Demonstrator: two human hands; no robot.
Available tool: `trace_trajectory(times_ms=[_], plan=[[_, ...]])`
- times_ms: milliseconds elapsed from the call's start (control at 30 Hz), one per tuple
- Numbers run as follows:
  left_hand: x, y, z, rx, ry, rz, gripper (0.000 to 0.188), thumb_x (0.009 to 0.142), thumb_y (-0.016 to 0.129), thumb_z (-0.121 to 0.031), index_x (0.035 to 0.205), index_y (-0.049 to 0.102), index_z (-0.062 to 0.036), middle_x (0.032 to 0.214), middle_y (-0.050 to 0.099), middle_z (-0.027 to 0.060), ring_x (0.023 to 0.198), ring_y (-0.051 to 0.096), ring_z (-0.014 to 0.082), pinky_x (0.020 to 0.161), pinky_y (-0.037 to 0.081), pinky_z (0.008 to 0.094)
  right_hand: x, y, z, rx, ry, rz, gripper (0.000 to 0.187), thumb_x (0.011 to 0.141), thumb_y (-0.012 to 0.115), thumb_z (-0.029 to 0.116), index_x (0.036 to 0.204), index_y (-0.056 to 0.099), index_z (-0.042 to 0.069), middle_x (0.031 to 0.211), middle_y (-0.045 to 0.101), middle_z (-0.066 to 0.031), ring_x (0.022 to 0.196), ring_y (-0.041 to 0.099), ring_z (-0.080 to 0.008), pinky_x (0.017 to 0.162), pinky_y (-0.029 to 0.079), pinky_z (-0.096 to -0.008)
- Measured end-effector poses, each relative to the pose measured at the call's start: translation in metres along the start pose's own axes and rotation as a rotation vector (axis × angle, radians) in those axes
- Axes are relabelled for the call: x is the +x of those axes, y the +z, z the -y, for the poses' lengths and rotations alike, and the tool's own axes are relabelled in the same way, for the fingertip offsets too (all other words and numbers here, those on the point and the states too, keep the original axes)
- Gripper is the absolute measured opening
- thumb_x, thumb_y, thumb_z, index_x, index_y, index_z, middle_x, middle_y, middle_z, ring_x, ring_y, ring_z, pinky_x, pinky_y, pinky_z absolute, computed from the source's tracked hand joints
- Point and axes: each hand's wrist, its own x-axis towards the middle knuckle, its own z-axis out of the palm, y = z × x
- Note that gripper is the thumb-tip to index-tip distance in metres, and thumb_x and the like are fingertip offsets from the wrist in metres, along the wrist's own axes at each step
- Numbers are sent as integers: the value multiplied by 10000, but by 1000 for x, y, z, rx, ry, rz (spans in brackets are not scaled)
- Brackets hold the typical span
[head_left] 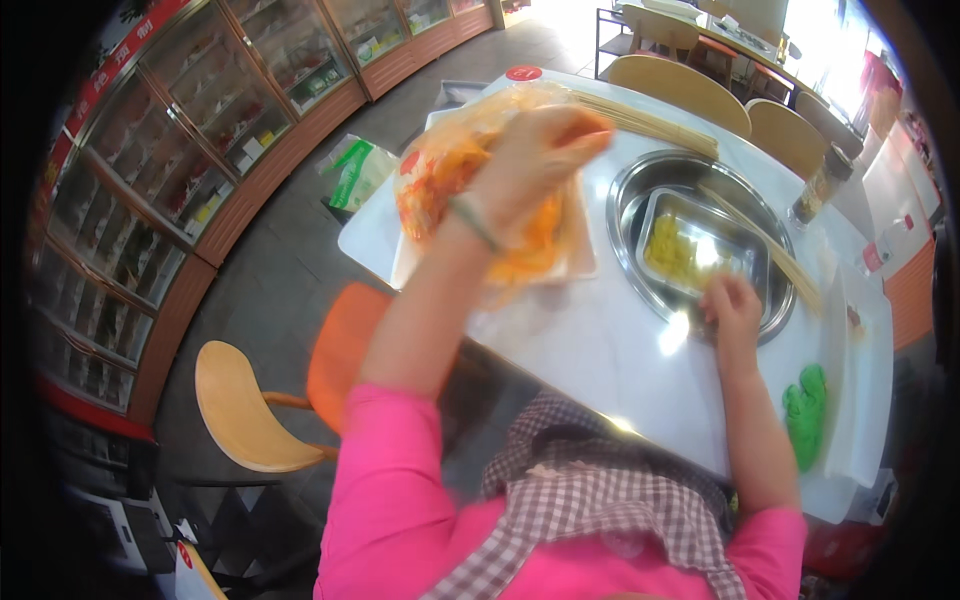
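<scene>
My left hand (520,165), blurred by motion, is raised over a clear plastic bag of orange food pieces (440,175) that sits on a white tray (582,255). Its fingers look closed, with something orange at the tips that I cannot make out. My right hand (735,305) rests at the near edge of a rectangular metal tray (765,265), fingers curled; what they hold, if anything, is hidden. Yellow-green food pieces (675,245) lie in that tray, which is inside a round steel basin (625,195). Several thin wooden skewers (765,240) lean across the basin's right rim.
A bundle of skewers (650,122) lies along the table's far side. To the right are a jar (822,188), a plastic bottle (885,245), a long white tray (858,390) and a green glove-like item (805,415). Chairs (250,410) and glass-door coolers (200,110) surround the table.
</scene>
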Motion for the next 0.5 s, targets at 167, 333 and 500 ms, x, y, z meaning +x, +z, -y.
trace_trajectory(times_ms=[167, 333, 500], plan=[[-45, -99, 39, 702, -41, 6, 178, 872, 695, -128, 1027, 726, -47, 949, 721, 100, 929, 680, 258, 828, 528, 353, -2, 7, 4, 15, 39, -12, 85, 990, 621, 105, 1028, 647, 34, 858, 661, -19, 660, 548, -40, 535, 374, -168], [-54, -115, 58, 1066, -150, 67, 291, 822, 742, -31, 1112, 720, -16, 1101, 706, 131, 999, 679, 274, 882, 527, 333, -2, 6, 3, -22, 38, -10, 98, 990, 624, 109, 1037, 648, 27, 864, 667, -36, 666, 553, -51, 551, 390, -176], [-39, -103, 72, 1271, -226, 104, 333, 773, 784, -98, 1103, 742, -98, 1135, 684, 129, 1046, 655, 323, 885, 520, 395, -2, 8, 5, -36, 22, -11, 96, 991, 621, 94, 1038, 648, 15, 857, 664, -40, 663, 552, -61, 585, 419, -189]])
